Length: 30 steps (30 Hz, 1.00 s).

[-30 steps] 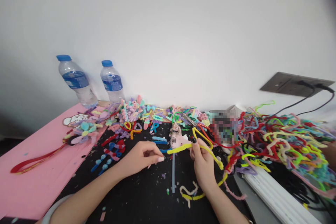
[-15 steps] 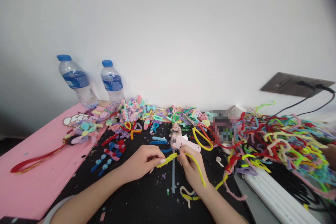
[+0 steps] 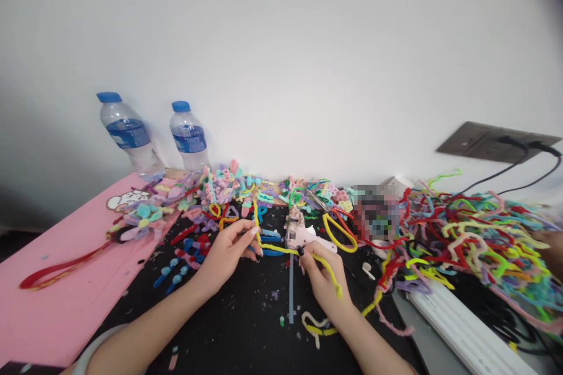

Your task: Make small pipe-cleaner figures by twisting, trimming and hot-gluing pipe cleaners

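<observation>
A yellow pipe cleaner [image 3: 280, 249] runs between my two hands above the black tabletop. My left hand [image 3: 237, 244] pinches it near a bend, from which one end points up and away from me. My right hand [image 3: 322, 272] grips it further along, thumb on top, and the other end droops over the back of that hand. Just beyond my right hand lies a pale pink glue gun [image 3: 303, 235], with a translucent glue stick [image 3: 291, 293] on the table below it. Blue pipe cleaner pieces [image 3: 269, 235] lie between the hands, on the far side.
Pink board [image 3: 88, 269] covers the left side, with finished fuzzy pieces on it. Two water bottles [image 3: 189, 137] stand against the wall. A tangled heap of pipe cleaners [image 3: 479, 240] and a white strip-shaped case [image 3: 461, 328] are at right. Scissors [image 3: 319, 200] lie at the back.
My left hand has moved left and away from me. The yellow pipe cleaner now bends there, its end standing up. My right hand has hardly moved.
</observation>
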{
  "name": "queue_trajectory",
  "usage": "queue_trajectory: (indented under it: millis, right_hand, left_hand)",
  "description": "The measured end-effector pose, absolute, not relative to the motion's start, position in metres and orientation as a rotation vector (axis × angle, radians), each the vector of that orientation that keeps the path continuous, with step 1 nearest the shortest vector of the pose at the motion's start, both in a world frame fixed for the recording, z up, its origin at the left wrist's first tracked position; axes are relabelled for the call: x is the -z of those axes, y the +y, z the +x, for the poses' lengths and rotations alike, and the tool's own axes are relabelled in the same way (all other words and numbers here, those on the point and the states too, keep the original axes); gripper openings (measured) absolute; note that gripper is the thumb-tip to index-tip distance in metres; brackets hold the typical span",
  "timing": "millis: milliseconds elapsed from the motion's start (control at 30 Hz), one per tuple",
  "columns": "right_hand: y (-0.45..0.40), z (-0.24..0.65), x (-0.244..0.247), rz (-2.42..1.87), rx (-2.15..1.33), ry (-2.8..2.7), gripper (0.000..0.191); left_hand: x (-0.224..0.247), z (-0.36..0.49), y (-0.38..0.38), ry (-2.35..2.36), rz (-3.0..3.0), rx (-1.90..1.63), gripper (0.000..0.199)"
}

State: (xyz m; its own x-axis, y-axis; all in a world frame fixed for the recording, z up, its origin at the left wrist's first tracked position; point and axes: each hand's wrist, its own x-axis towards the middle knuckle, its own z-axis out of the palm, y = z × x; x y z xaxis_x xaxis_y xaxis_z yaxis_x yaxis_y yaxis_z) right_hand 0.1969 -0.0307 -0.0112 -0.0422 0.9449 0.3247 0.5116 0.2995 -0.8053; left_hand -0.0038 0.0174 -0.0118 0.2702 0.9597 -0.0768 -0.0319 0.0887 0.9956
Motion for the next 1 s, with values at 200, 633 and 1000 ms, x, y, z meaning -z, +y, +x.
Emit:
queue_trajectory:
  millis: [200, 633, 1000]
  right_hand:
    - [-0.028, 0.200, 0.012, -1.386, -0.561, -1.569, 0.035]
    - [-0.025, 0.201, 0.011, -1.391, -0.587, -1.586, 0.034]
    - [-0.024, 0.201, 0.009, -1.413, -0.627, -1.547, 0.032]
  left_hand:
    - [0.018, -0.004, 0.019, 0.940, 1.222, -0.855, 0.026]
    - [0.016, -0.005, 0.018, 0.892, 1.379, -0.759, 0.019]
    - [0.017, -0.007, 0.018, 0.925, 1.697, -0.768, 0.022]
